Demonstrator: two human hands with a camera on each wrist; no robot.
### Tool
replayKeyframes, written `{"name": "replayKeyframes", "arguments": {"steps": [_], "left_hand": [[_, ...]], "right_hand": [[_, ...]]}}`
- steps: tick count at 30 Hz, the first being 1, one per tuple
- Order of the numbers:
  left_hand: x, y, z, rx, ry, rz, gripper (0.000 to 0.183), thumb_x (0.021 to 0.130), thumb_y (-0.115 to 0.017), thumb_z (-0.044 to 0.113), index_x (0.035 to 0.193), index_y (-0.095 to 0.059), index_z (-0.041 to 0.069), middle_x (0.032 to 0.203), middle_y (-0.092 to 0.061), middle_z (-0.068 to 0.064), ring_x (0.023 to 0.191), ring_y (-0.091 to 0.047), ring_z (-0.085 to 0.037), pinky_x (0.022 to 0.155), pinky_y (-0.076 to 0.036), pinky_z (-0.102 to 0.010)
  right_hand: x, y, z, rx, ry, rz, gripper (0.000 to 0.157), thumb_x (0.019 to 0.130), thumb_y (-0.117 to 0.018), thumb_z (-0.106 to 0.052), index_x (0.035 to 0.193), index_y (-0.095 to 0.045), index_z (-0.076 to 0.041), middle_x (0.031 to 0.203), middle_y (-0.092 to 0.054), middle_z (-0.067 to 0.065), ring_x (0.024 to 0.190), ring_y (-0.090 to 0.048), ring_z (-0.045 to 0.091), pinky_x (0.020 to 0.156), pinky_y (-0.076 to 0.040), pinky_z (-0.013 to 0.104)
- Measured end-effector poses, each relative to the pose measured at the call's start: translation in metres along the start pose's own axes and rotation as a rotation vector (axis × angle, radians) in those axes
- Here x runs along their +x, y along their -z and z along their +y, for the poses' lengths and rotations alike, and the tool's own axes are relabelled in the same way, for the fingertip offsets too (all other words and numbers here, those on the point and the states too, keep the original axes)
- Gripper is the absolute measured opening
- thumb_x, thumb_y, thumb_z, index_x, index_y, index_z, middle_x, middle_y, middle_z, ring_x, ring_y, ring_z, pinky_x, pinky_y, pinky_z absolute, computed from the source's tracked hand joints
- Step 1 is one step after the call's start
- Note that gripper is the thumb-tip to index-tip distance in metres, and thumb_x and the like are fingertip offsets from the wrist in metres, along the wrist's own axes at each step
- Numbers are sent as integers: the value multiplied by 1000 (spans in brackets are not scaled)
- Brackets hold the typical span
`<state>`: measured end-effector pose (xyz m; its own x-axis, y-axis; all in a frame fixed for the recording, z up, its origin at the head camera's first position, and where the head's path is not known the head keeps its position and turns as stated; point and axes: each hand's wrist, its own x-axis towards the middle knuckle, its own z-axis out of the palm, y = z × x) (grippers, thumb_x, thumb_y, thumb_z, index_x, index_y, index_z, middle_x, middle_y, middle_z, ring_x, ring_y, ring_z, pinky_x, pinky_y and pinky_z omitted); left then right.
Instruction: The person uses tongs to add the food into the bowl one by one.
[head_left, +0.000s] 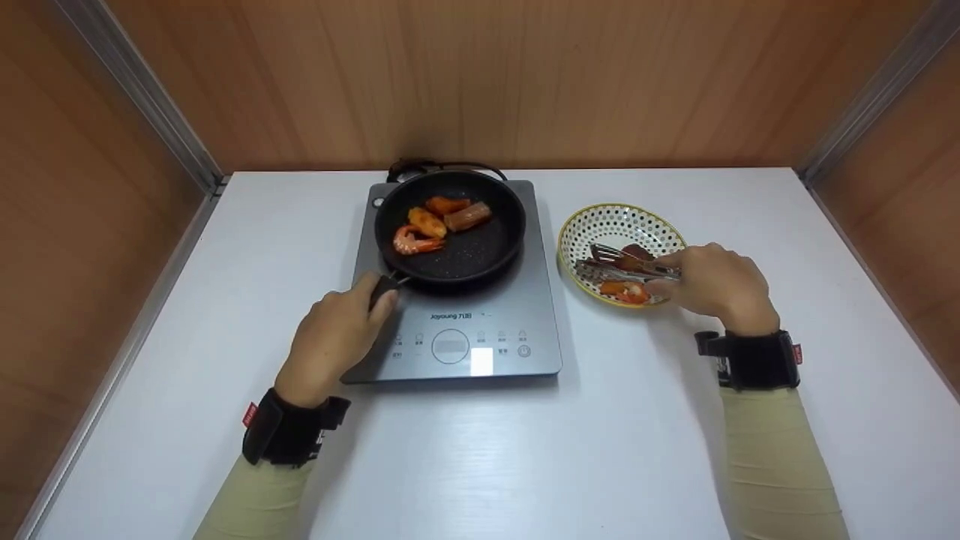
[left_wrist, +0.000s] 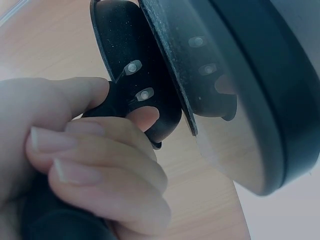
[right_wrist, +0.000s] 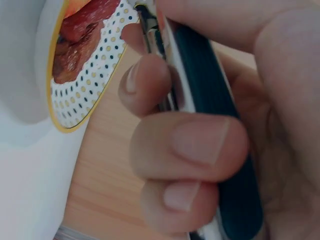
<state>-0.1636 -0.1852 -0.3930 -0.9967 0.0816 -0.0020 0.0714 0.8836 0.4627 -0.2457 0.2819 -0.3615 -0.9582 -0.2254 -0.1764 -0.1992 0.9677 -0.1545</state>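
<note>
My left hand (head_left: 334, 330) grips the black handle (head_left: 384, 289) of a frying pan (head_left: 465, 259). In the left wrist view the fingers curl round that handle (left_wrist: 65, 215). Inside the pan lie a shrimp (head_left: 416, 241), a brown sausage-like piece (head_left: 468, 217) and two orange-brown pieces of food (head_left: 427, 223). On the right, my right hand (head_left: 716, 285) holds metal tongs (head_left: 630, 266), with their tips over the food in a dotted bowl (head_left: 652, 223). Dark handle covering on the tongs (right_wrist: 215, 110) shows in the right wrist view. Reddish-brown food (right_wrist: 75, 50) lies in the bowl; whether the tips pinch a piece I cannot tell.
Beneath the pan is a grey induction cooker (head_left: 510, 322) with a touch panel. Its black cable (head_left: 409, 169) lies behind the pan. The white table (head_left: 465, 457) is bounded by wood-grain panels (head_left: 525, 82) at the back and both sides.
</note>
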Motion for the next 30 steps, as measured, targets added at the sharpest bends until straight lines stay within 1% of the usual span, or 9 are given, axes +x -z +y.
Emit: {"name": "replayKeyframes", "arguments": {"steps": [1, 3, 8, 12, 18, 25, 27, 30], "left_hand": [[0, 0, 0, 0, 0, -2, 30, 113, -51, 38, 122, -56, 9, 86, -65, -19, 74, -59, -30, 61, -43, -42], [0, 0, 0, 0, 3, -6, 29, 113, -51, 38, 121, -55, 10, 86, -65, -18, 74, -59, -31, 61, -43, -42], [0, 1, 0, 0, 7, -4, 28, 113, -51, 38, 121, -56, 11, 89, -66, -19, 76, -60, -31, 62, -44, -44], [-1, 0, 0, 4, 9, 0, 29, 113, -52, 37, 122, -56, 10, 90, -66, -20, 76, -59, -31, 63, -44, -44], [1, -1, 0, 6, 11, 6, 29, 113, -52, 37, 121, -57, 9, 86, -65, -18, 75, -59, -31, 62, -42, -43], [2, -1, 0, 5, 12, 6, 29, 113, -52, 37, 121, -57, 9, 84, -64, -17, 74, -58, -30, 61, -41, -42], [2, -1, 1, 5, 11, 5, 29, 113, -52, 37, 121, -56, 9, 83, -63, -16, 74, -58, -30, 61, -40, -42], [1, -1, 1, 4, 8, 6, 29, 113, -52, 36, 121, -56, 9, 83, -63, -16, 74, -57, -31, 61, -40, -42]], "right_hand": [[0, 0, -1, 1, -2, 2, 59, 98, -72, -50, 141, -68, -10, 125, -70, 30, 92, -65, 39, 66, -49, 54], [0, -1, -4, 5, -7, 0, 59, 99, -71, -51, 141, -68, -9, 125, -70, 30, 94, -67, 41, 66, -50, 55], [0, -2, -7, -8, -12, 0, 60, 100, -68, -53, 142, -68, -10, 130, -67, 30, 104, -68, 46, 72, -52, 60], [2, -3, -7, -26, -4, 14, 60, 100, -68, -55, 141, -69, -11, 129, -68, 31, 101, -68, 45, 71, -52, 60], [3, -4, -6, -35, 11, 37, 56, 100, -69, -53, 140, -70, -14, 123, -70, 30, 93, -69, 43, 67, -51, 58], [4, -4, -5, -35, -1, 45, 54, 101, -68, -50, 139, -71, -13, 120, -71, 28, 89, -66, 39, 67, -50, 55], [4, -5, -5, -33, -4, 44, 53, 101, -68, -50, 140, -71, -14, 121, -71, 27, 90, -66, 38, 68, -50, 55], [4, -4, -5, -38, 0, 42, 52, 103, -66, -49, 141, -70, -15, 124, -71, 27, 96, -67, 41, 70, -51, 56]]}}
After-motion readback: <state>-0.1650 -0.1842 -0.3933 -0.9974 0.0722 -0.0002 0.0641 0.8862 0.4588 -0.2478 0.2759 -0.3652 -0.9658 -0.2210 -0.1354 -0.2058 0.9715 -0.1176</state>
